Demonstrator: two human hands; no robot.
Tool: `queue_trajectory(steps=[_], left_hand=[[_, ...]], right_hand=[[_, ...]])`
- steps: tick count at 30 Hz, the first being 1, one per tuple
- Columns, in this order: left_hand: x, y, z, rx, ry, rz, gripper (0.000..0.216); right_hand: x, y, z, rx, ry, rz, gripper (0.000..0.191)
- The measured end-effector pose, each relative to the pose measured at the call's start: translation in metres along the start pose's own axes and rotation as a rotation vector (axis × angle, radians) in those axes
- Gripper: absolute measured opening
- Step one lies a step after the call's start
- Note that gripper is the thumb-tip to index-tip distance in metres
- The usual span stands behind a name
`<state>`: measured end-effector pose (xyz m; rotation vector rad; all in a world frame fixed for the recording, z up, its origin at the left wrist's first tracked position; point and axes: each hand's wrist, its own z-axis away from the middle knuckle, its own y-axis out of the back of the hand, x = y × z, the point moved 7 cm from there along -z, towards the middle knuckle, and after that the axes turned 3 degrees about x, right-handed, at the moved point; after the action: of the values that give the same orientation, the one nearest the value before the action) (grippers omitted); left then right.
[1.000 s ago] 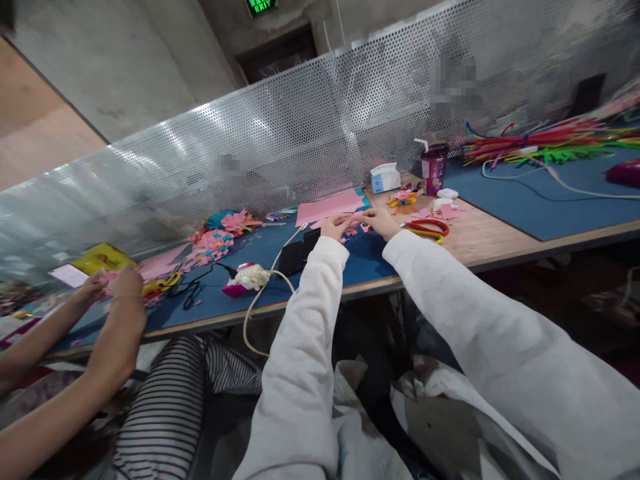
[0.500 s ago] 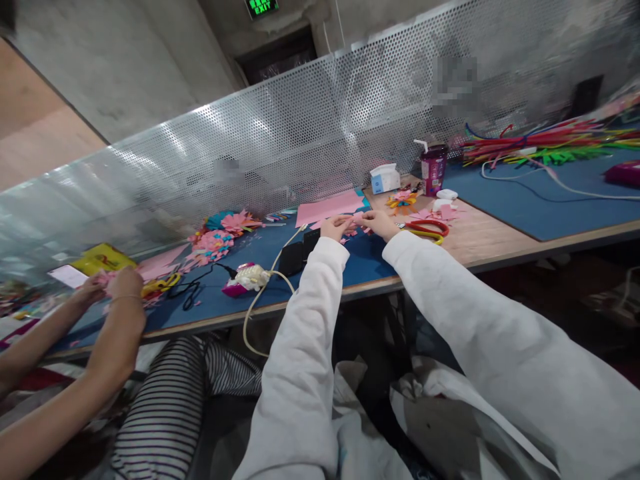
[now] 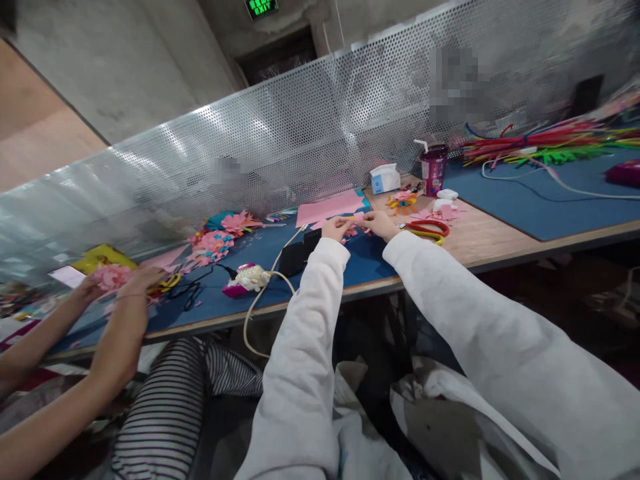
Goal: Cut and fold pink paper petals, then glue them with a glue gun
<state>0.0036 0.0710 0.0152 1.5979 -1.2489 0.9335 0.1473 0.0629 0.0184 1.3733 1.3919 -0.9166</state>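
Note:
Between my two hands is a small pink piece of paper (image 3: 358,218), with a bit of yellow showing by it. My left hand (image 3: 337,229) pinches its left end, and my right hand (image 3: 380,225) grips the right end. Beneath them lie more pink paper scraps (image 3: 351,233) on the blue mat. Close to my right wrist rests a pair of scissors (image 3: 427,230) with red and yellow handles. Behind my hands are flat pink paper sheets (image 3: 330,208). An orange and pink paper flower (image 3: 403,200) sits to the right.
At left, a co-worker's hands (image 3: 145,279) work with a pink paper flower (image 3: 113,276). A power strip (image 3: 246,279) with a white cable, a black case (image 3: 291,259) and finished paper flowers (image 3: 213,247) stand between us. A drink cup (image 3: 434,170) and tissue pack (image 3: 385,179) are behind.
My hands stay almost in place; slightly more yellow shows at the paper between them. The co-worker's right hand has moved right, away from the pink flower.

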Motion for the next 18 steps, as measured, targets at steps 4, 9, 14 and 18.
queue_trajectory(steps=[4, 9, 14, 18], left_hand=[[-0.001, 0.001, -0.002, -0.004, -0.003, -0.019, 0.027], [-0.003, 0.001, -0.003, -0.006, -0.019, -0.051, 0.017], [-0.002, -0.001, -0.002, 0.004, -0.046, -0.078, 0.015], [-0.001, -0.001, -0.002, -0.002, -0.048, -0.079, 0.016]], right_hand=[[0.002, -0.001, 0.000, -0.013, -0.016, 0.015, 0.035], [0.012, -0.005, -0.003, -0.099, -0.061, 0.088, 0.029], [0.017, -0.005, -0.005, -0.117, -0.080, 0.103, 0.023], [0.019, -0.008, -0.007, -0.149, -0.076, 0.096, 0.022]])
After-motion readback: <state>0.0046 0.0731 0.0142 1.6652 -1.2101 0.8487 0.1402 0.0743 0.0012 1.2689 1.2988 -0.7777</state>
